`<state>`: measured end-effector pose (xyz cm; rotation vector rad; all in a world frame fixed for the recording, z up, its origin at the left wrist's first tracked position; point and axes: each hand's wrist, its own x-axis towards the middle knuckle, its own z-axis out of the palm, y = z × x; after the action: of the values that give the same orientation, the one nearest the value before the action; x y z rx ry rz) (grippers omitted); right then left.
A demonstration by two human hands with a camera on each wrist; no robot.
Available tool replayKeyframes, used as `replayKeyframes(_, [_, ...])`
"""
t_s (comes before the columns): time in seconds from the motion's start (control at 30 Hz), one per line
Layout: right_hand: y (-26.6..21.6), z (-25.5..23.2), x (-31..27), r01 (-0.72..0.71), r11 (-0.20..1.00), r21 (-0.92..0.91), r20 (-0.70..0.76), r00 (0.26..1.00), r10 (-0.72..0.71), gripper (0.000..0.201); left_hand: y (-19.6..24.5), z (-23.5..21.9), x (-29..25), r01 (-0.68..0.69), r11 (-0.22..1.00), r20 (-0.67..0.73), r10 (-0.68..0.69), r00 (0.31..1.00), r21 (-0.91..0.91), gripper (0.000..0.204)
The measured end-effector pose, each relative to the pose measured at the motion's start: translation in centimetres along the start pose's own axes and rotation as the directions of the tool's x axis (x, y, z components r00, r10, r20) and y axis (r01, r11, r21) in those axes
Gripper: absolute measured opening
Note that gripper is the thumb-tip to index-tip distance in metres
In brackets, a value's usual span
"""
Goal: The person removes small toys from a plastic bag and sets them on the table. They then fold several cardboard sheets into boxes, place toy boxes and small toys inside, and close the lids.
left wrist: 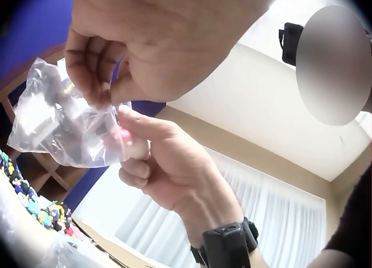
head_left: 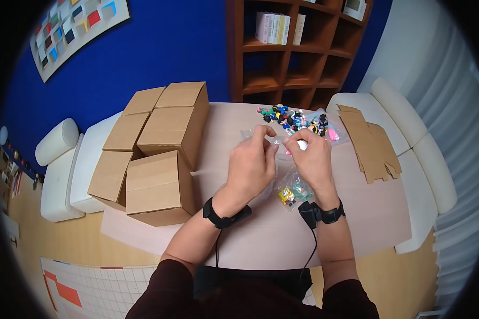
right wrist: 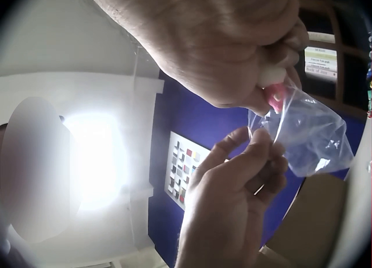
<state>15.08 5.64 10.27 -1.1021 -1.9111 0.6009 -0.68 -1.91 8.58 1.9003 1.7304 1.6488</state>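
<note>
Over the middle of the table, both hands meet at a clear plastic bag [right wrist: 317,140]. My left hand [head_left: 253,167] pinches the bag's edge between thumb and fingertips. My right hand [head_left: 313,162] holds a small pink-and-white toy figure [right wrist: 274,96] in its curled fingers, right at the bag's mouth, with its thumb at the bag's edge. The toy is partly hidden by the fingers. Just below the right hand lies another clear bag [head_left: 294,190] with a yellow piece and small colourful toys inside. A pile of colourful toy figures [head_left: 298,121] lies beyond the hands.
Several closed cardboard boxes [head_left: 162,178] stand together on the left of the table [head_left: 239,234]. Flattened cardboard [head_left: 371,143] lies at the right edge. White sofas [head_left: 410,122] flank the table, and a wooden bookshelf [head_left: 298,50] stands behind it.
</note>
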Motion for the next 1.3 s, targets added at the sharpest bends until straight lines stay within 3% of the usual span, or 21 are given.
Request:
replayKeyframes(0.07, [-0.3, -0.1, 0.0, -0.004, 1.000, -0.023, 0.009, 1.000, 0.004, 0.032, 0.0, 0.2, 0.0, -0.042, 0.999, 0.006, 0.042, 0.999, -0.018, 0.030])
replayKeyframes(0.17, [1.1, 0.6, 0.1, 0.016, 0.991, 0.133, 0.071, 0.997, -0.026, 0.037, -0.6, 0.5, -0.1, -0.057, 0.997, 0.013, 0.057, 0.998, -0.047, 0.030])
replayKeyframes(0.23, [1.3, 0.5, 0.0, -0.092, 0.958, 0.271, 0.188, 0.981, 0.041, 0.035, -1.2, 0.7, -0.1, -0.053, 0.997, 0.008, 0.054, 0.999, -0.053, 0.029])
replayKeyframes(0.33, [1.6, 0.0, -0.2, -0.161, 0.903, 0.398, 0.331, 0.943, 0.022, 0.036, -1.7, 0.8, 0.0, -0.049, 0.998, -0.005, 0.049, 0.999, -0.044, 0.028])
replayKeyframes(0.4, [1.3, -0.3, -0.4, -0.128, 0.926, 0.355, 0.352, 0.936, -0.006, 0.039, -1.7, 0.6, 0.0, -0.044, 0.998, 0.000, 0.044, 0.999, -0.034, 0.029])
replayKeyframes(0.57, [-0.8, -0.6, -0.9, 0.028, 0.999, 0.032, 0.233, 0.972, -0.034, 0.041, -0.4, -0.2, 0.2, -0.006, 1.000, 0.059, 0.008, 0.998, -0.023, 0.029])
replayKeyframes(0.67, [-0.4, -0.5, -0.8, 0.239, 0.966, -0.098, 0.191, 0.957, -0.217, 0.042, -0.7, -0.1, 0.1, -0.029, 0.998, 0.062, 0.033, 0.998, -0.057, 0.030])
replayKeyframes(0.77, [0.1, -0.5, -0.4, 0.119, 0.988, 0.096, 0.238, 0.961, -0.139, 0.047, -1.0, -0.1, 0.2, -0.020, 0.991, 0.057, 0.028, 0.998, -0.136, 0.030])
replayKeyframes(0.87, [0.2, -1.3, 0.0, -0.087, 0.974, 0.211, 0.380, 0.925, 0.000, 0.054, -1.1, 0.1, 0.1, 0.009, 0.985, 0.049, 0.000, 0.999, -0.175, 0.030])
replayKeyframes(0.97, [0.0, -1.7, -0.1, -0.266, 0.854, 0.447, 0.466, 0.884, 0.031, 0.058, -1.1, 0.1, 0.2, 0.067, 0.977, 0.056, -0.057, 0.997, -0.204, 0.027])
replayKeyframes(1.07, [0.1, -1.5, 0.0, -0.287, 0.761, 0.582, 0.442, 0.897, 0.000, 0.058, -1.2, 0.1, 0.4, 0.116, 0.966, 0.067, -0.103, 0.992, -0.233, 0.025])
replayKeyframes(1.17, [1.5, -1.6, 0.2, -0.246, 0.789, 0.562, 0.365, 0.931, 0.031, 0.050, -1.0, 0.1, 0.2, 0.135, 0.958, 0.093, -0.115, 0.989, -0.254, 0.024])
replayKeyframes(1.27, [1.6, -0.9, 0.3, -0.029, 0.966, 0.258, 0.138, 0.990, -0.007, 0.039, -1.1, 0.4, 0.0, 0.125, 0.960, 0.094, -0.104, 0.990, -0.251, 0.024])
replayKeyframes(1.3, [1.3, -1.1, 0.2, -0.056, 0.958, 0.283, 0.139, 0.990, 0.017, 0.037, -1.2, 0.6, 0.0, 0.117, 0.962, 0.090, -0.098, 0.991, -0.245, 0.024])
